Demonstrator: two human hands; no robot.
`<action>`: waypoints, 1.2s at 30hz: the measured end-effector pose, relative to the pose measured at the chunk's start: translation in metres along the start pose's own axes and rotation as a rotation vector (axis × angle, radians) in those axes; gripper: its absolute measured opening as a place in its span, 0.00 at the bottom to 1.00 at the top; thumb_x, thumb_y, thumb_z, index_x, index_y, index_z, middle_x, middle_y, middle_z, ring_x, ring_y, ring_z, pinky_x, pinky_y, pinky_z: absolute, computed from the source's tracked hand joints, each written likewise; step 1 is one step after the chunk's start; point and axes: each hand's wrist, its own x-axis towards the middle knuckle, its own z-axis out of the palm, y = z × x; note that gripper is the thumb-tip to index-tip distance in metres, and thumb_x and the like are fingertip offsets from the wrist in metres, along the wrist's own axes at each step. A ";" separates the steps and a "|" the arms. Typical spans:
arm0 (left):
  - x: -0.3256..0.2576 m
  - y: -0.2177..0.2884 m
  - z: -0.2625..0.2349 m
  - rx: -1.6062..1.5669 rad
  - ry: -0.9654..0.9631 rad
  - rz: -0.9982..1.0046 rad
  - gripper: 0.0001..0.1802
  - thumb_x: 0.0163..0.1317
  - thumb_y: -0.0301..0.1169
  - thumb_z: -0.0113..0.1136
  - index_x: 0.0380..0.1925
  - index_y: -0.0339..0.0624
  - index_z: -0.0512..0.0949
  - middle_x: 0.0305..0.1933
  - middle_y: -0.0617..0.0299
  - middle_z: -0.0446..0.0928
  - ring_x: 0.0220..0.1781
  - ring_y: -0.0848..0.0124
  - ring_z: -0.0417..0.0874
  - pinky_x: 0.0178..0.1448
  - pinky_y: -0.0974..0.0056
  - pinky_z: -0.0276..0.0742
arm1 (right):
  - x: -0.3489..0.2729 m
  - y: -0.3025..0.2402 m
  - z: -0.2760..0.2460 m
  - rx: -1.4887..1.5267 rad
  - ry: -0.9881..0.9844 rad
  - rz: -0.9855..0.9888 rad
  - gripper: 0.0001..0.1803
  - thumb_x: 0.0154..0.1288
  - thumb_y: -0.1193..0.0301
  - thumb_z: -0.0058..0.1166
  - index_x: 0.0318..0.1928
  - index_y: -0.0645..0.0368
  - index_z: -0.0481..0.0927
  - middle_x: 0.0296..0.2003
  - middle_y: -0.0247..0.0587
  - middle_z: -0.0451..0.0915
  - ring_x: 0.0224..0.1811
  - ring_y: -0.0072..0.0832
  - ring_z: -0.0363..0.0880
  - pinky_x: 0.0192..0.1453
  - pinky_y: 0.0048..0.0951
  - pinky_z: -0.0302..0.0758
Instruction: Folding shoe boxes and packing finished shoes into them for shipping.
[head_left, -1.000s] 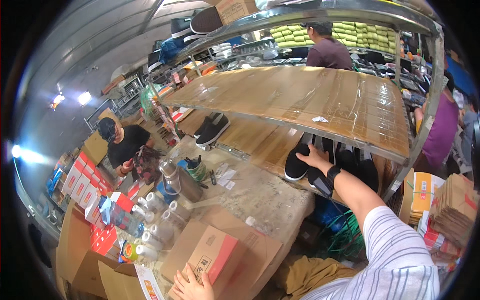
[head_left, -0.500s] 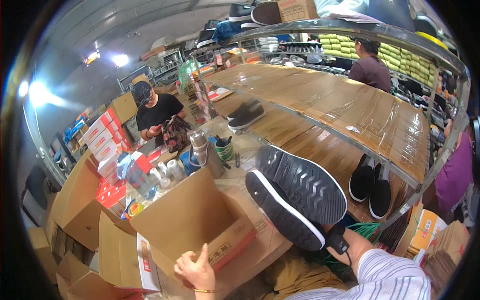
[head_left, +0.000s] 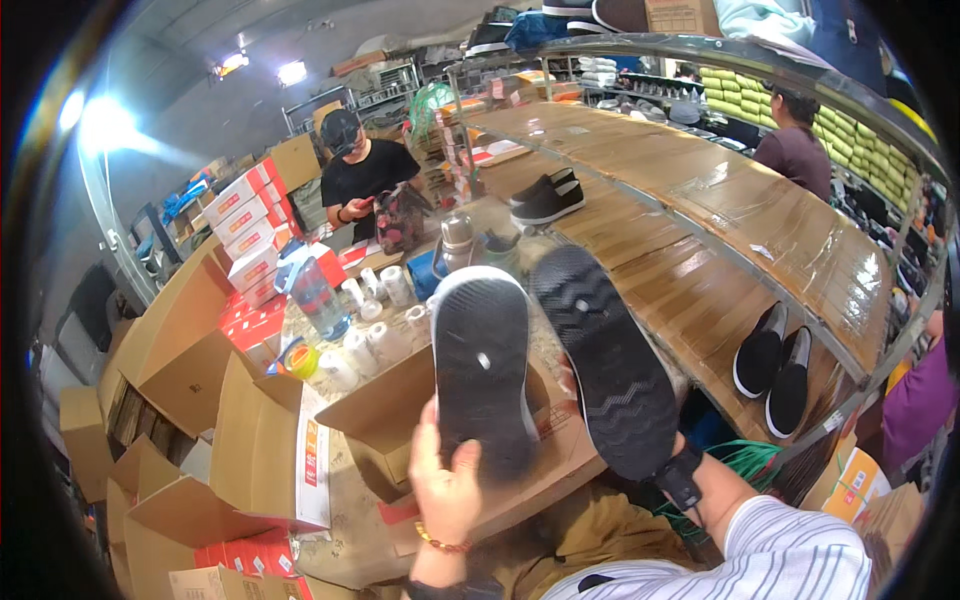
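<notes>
My left hand [head_left: 446,490] grips a black slip-on shoe [head_left: 485,370] near one end, the thumb on its dark sole and the fingers wrapped round the side. A second black shoe [head_left: 612,365] is tilted beside it in my right hand [head_left: 681,446], sole toward me; that hand is mostly hidden behind the shoe. Both soles show a small bright spot, and a narrow gap lies between the shoes. Under them stands an open cardboard box [head_left: 375,408] on the table. A black device [head_left: 684,484] is strapped at my right wrist.
A shelf rack [head_left: 700,215] on the right holds one dark pair [head_left: 548,198] farther back and another pair [head_left: 775,365] nearer. White rolls [head_left: 375,345], a water jug [head_left: 318,295] and red-white boxes [head_left: 250,225] stand left. A co-worker [head_left: 365,185] sits across the table.
The two shoes, stacked together in my right hand before, are now apart. My left hand has risen from over the box and taken one. The view has swung left.
</notes>
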 end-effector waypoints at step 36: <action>0.012 -0.089 -0.139 0.844 -0.710 -0.290 0.33 0.50 0.41 0.63 0.56 0.46 0.64 0.55 0.40 0.71 0.55 0.53 0.75 0.57 0.52 0.69 | 0.158 0.033 -0.026 -1.989 -1.148 -0.286 0.45 0.39 0.53 0.68 0.62 0.48 0.67 0.64 0.56 0.60 0.65 0.45 0.60 0.63 0.36 0.65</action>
